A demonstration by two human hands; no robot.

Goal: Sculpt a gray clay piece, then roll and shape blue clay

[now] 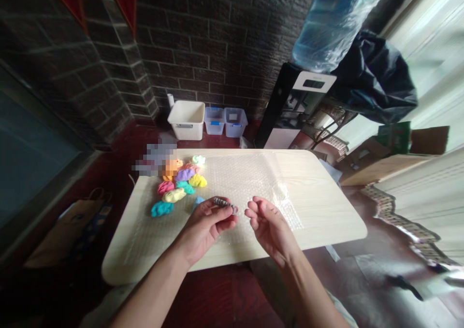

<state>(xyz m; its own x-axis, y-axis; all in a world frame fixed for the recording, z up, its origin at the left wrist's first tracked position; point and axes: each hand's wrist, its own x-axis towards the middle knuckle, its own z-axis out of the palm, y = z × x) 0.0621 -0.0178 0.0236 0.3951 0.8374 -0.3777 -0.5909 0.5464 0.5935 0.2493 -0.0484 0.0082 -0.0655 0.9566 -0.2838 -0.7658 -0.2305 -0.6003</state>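
My left hand [203, 226], closed with its thumb pressed over the fingers, pinches a small grey-and-black ridged coil [223, 203] above the table. Just to its right, my right hand [270, 224] is raised with loosely curled fingers, apart from the coil; I see nothing held in it. Under both hands lies a sheet of bubble wrap [235, 173]. A blue lump [197, 202] is partly hidden behind my left hand. Farther left are several soft, crumpled lumps, among them a teal one [162, 208], a pale yellow one [174, 195] and a purple one [184, 174].
The light wooden table [326, 212] has rounded corners. Beyond it, a white bin [186, 120] and two clear boxes [235, 122] stand by the brick wall. A water dispenser [290, 106] is behind, cardboard boxes [384, 154] at right, and a paper bag [65, 226] on the left floor.
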